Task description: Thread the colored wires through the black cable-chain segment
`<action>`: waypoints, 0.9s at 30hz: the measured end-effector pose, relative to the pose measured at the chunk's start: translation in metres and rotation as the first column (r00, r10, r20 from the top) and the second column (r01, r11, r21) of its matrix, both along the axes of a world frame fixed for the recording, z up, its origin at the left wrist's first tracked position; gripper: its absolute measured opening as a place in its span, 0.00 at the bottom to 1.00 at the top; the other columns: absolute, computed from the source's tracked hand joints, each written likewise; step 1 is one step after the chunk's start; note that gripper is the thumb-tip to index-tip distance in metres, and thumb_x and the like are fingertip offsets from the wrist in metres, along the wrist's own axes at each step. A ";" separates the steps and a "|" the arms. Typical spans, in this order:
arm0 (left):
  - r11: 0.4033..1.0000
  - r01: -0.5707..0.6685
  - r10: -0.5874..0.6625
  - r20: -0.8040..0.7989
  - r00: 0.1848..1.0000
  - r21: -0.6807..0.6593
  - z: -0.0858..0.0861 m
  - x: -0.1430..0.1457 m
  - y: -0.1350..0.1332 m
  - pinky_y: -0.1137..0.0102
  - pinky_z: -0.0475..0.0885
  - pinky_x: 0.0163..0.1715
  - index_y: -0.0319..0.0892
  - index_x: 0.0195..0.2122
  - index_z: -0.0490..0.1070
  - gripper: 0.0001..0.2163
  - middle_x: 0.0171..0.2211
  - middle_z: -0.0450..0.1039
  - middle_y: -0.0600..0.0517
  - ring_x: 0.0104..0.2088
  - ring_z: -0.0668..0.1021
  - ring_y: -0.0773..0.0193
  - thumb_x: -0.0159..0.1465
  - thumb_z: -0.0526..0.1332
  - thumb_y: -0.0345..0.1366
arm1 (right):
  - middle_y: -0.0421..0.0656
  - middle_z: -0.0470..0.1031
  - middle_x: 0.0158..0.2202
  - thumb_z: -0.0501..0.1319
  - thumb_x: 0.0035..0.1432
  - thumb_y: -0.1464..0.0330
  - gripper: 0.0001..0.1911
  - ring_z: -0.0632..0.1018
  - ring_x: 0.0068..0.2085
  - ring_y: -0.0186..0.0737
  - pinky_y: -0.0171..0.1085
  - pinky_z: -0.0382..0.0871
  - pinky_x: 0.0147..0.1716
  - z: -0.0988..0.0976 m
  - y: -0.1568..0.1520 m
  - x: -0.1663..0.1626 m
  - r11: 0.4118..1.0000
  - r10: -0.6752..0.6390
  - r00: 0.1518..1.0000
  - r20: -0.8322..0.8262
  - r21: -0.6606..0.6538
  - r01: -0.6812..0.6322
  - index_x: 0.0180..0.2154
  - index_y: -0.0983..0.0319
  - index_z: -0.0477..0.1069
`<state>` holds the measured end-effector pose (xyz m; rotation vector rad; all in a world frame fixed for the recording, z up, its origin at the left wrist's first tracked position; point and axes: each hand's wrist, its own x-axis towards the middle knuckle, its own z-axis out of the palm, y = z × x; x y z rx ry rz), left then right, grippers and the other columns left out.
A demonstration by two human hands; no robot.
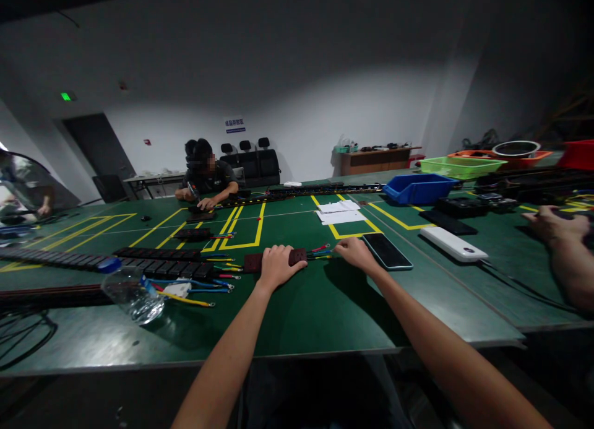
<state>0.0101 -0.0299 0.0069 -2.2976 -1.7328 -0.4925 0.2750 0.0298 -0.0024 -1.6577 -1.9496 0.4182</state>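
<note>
My left hand point(277, 265) lies with curled fingers on a dark brown flat block point(297, 256) on the green table point(320, 305), pressing it down. My right hand point(355, 253) pinches the ends of coloured wires point(322, 251) that come out of the block's right side. A second dark block point(252, 262) lies just left of my left hand. More coloured wires with ring terminals point(223, 274) spread to the left.
A clear plastic bottle point(132, 293) lies at the left. Rows of black modules point(158, 262) sit behind it. A phone point(387, 251) and a white power bank point(453, 244) lie right of my hand. Another person's arm point(563, 243) rests at right; a seated person point(206, 175) works across.
</note>
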 end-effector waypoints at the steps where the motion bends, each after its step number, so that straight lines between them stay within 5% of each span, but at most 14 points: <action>1: 1.000 0.000 0.000 0.001 1.000 -0.001 0.000 0.000 0.000 0.58 0.63 0.45 0.44 0.45 0.74 0.31 0.43 0.77 0.44 0.45 0.75 0.50 0.65 0.50 0.67 | 0.44 0.78 0.27 0.59 0.57 0.66 0.14 0.76 0.30 0.40 0.33 0.58 0.27 0.001 0.001 0.000 1.000 0.028 0.999 -0.021 0.009 -0.028 0.31 0.63 0.83; 6: 1.000 0.016 -0.016 0.011 1.000 0.005 0.000 -0.001 -0.001 0.59 0.63 0.44 0.44 0.45 0.74 0.31 0.43 0.77 0.44 0.43 0.75 0.51 0.65 0.49 0.67 | 0.44 0.78 0.27 0.58 0.57 0.66 0.15 0.75 0.31 0.40 0.33 0.58 0.27 0.001 0.002 0.003 0.998 0.059 0.997 -0.053 0.017 -0.058 0.31 0.63 0.83; 14: 0.999 0.029 -0.030 0.013 0.999 0.014 0.000 -0.001 -0.001 0.58 0.63 0.44 0.43 0.46 0.74 0.32 0.43 0.77 0.44 0.43 0.75 0.51 0.66 0.49 0.67 | 0.45 0.81 0.35 0.58 0.56 0.66 0.18 0.77 0.33 0.41 0.33 0.61 0.30 -0.009 0.004 -0.003 0.996 0.087 0.994 -0.059 -0.016 -0.088 0.44 0.61 0.83; 22: 0.999 0.027 -0.027 0.002 1.000 0.024 -0.002 -0.002 -0.001 0.58 0.63 0.44 0.43 0.47 0.74 0.33 0.43 0.77 0.44 0.44 0.75 0.50 0.65 0.49 0.68 | 0.43 0.78 0.28 0.53 0.56 0.67 0.20 0.74 0.30 0.39 0.34 0.60 0.29 0.000 -0.001 -0.005 0.974 0.205 0.963 -0.173 0.134 -0.183 0.40 0.64 0.83; 27: 0.999 0.008 -0.008 -0.010 1.000 0.036 -0.003 -0.002 0.001 0.59 0.63 0.44 0.44 0.47 0.74 0.32 0.44 0.77 0.44 0.44 0.75 0.50 0.65 0.50 0.68 | 0.43 0.79 0.31 0.55 0.59 0.67 0.18 0.75 0.32 0.40 0.34 0.60 0.30 -0.002 -0.002 -0.005 0.988 0.120 0.990 -0.077 0.111 -0.111 0.40 0.62 0.83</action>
